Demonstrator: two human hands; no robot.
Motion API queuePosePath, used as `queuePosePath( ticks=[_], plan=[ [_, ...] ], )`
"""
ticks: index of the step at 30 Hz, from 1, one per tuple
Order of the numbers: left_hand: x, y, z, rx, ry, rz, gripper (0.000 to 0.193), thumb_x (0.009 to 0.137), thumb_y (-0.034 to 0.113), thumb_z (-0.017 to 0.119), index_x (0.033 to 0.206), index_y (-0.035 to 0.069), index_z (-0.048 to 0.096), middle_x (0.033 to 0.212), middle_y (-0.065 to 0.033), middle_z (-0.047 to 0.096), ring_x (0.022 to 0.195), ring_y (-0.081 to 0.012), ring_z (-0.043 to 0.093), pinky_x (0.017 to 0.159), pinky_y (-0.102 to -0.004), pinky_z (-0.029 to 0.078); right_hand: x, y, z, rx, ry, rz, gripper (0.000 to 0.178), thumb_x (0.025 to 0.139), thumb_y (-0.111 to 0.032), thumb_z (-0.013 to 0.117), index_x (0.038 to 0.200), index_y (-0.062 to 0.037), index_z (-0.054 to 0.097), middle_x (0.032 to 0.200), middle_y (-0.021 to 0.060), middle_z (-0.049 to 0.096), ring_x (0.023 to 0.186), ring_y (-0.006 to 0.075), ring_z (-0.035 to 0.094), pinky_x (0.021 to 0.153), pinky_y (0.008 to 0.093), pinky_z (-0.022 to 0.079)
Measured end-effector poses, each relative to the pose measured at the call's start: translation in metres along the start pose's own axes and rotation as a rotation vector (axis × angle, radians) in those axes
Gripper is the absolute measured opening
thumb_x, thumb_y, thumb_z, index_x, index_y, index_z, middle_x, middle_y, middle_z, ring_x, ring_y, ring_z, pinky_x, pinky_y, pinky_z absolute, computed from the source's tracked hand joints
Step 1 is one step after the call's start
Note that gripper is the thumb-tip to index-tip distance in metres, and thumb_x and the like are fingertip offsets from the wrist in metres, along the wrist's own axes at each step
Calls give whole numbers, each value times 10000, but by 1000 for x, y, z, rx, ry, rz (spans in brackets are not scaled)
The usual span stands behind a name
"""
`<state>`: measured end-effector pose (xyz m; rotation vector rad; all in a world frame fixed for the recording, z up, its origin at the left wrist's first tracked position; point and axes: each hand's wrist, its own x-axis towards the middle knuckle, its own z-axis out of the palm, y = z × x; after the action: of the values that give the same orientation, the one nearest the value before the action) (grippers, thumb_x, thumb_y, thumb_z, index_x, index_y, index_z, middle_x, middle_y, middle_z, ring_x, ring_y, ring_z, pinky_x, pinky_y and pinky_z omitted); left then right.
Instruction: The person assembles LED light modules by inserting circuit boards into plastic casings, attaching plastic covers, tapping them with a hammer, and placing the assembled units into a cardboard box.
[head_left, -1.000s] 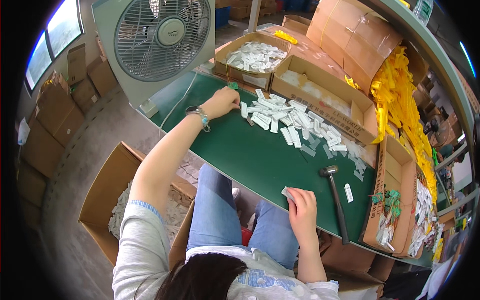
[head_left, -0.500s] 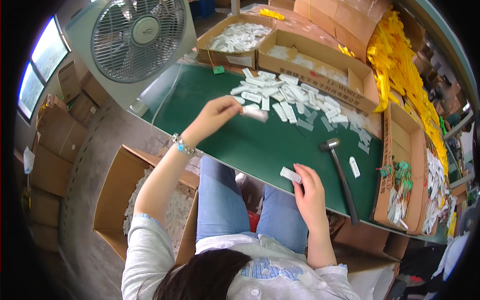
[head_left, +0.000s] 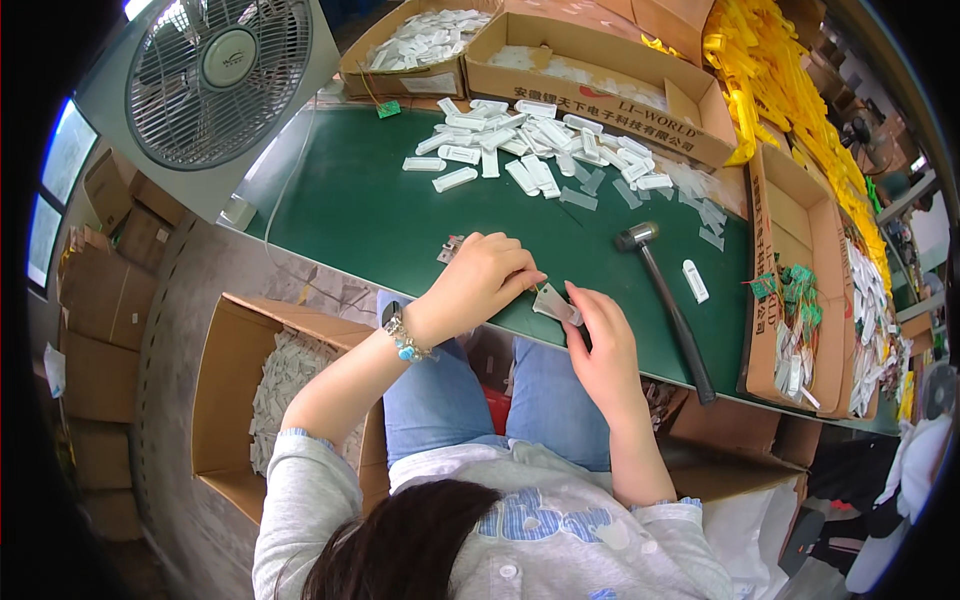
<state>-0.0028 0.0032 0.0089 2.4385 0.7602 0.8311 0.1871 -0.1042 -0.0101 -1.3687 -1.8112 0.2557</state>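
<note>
brought the hands close together since the earlier frame, pulling the left hand (head_left: 476, 286) back from near the white casings (head_left: 520, 135) toward the right hand (head_left: 606, 340); pinching a small pale piece (head_left: 556, 305) with the right, by the near edge of the worktop (head_left: 350, 210); impossible to tell the left's grip; flanked on the right by a hammer (head_left: 668, 312).

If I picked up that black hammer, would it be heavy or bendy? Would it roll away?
The hammer probably feels heaviest at its head, which is chunky and partly shiny. Its long handle looks straight, so it's likely stiff. It probably wouldn't roll far, since the head sticks out sideways.
</note>
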Motion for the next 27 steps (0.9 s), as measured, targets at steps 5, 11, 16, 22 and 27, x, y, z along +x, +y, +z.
queuePosePath(
  ticks=[5, 11, 16, 22, 27],
  plan=[
    [-5, 4, -8, 77, 159, 196, 74, 842, 137, 673, 885, 80, 690, 820, -19, 623, 775, -211, 581, 706, -349, 421, 0, 0, -1, 16, 8, 0, 499, 790, 77, 663, 1273, -13, 579, 1135, 161, 616, 1019, 339, 612, 866, 412, 509],
    [-10, -8, -17, 339, -13, 557, 249, 723, 129, 658, 960, 63, 695, 946, -36, 672, 799, -205, 642, 713, -334, 513, 0, 1, -1, 9, 0, 0, 502, 788, 73, 662, 1275, -10, 575, 1145, 157, 612, 1029, 334, 609, 869, 413, 509],
    [-5, -12, -27, 251, -25, 484, 288, 736, 88, 652, 1018, 44, 696, 912, -50, 658, 799, -221, 639, 724, -341, 526, 2, -1, -1, 33, -21, 15, 503, 788, 68, 664, 1276, -11, 574, 1152, 151, 613, 1042, 333, 605, 874, 411, 511],
    [-1, -6, -21, 163, -4, 228, 312, 763, 30, 631, 1069, 28, 692, 941, -60, 632, 841, -232, 635, 758, -340, 523, -1, 3, 0, 64, -21, 36, 591, 779, 77, 673, 1341, -15, 515, 1161, 163, 607, 1037, 320, 614, 873, 409, 514],
    [1, -5, -16, 379, -42, 633, 336, 758, 80, 643, 1081, -5, 679, 982, -85, 607, 883, -226, 635, 789, -347, 532, 2, -1, -1, 166, -3, 137, 698, 771, 101, 676, 1414, -23, 435, 1181, 175, 594, 1006, 298, 635, 854, 400, 527]
  ],
)
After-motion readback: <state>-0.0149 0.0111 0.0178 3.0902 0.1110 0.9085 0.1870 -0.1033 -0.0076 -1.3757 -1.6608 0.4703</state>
